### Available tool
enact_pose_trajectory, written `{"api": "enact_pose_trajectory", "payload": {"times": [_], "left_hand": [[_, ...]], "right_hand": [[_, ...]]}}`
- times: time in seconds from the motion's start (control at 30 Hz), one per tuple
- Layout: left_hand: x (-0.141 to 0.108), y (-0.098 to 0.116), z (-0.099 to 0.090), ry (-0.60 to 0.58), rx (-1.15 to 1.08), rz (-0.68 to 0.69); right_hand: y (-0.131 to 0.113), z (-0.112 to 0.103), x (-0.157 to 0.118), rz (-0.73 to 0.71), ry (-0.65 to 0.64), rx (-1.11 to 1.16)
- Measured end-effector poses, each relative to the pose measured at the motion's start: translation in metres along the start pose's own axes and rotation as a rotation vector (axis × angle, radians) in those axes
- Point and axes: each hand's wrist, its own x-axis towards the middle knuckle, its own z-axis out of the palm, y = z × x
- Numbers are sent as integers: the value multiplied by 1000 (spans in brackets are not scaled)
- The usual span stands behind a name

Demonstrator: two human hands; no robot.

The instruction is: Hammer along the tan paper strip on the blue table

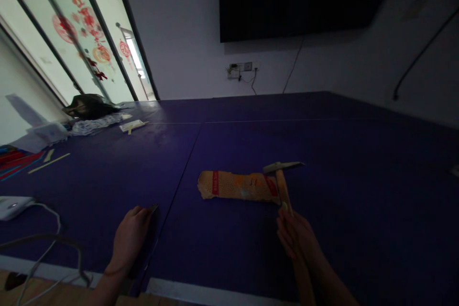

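Note:
My right hand (296, 232) is wrapped round the wooden handle of a hammer (283, 186). The hammer's metal head lies just beyond the right end of a flat brown piece of cardboard (240, 186) with red bands and printing. The cardboard lies on the purple table (222, 239). My left hand (132, 232) is closed near the table's front, left of a dark seam, with the fingers pinched on small metal pieces (154, 208), possibly nails, whose tips stick out. They are too small and dark to make out exactly.
A white device (14, 206) with cables (53, 215) sits at the left front. Red and blue strips (19, 162) lie at the left edge. Farther back are a dark bag (89, 106), crumpled plastic (95, 123) and a small white tray (131, 125).

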Motion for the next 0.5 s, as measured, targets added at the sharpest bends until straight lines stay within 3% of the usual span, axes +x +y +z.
{"api": "enact_pose_trajectory", "payload": {"times": [0.23, 0.5], "left_hand": [[0, 5, -7, -38, 100, 18], [5, 13, -17, -164, 203, 10]], "right_hand": [[1, 2, -1, 2, 3, 33], [4, 0, 0, -1, 48, 29]]}}
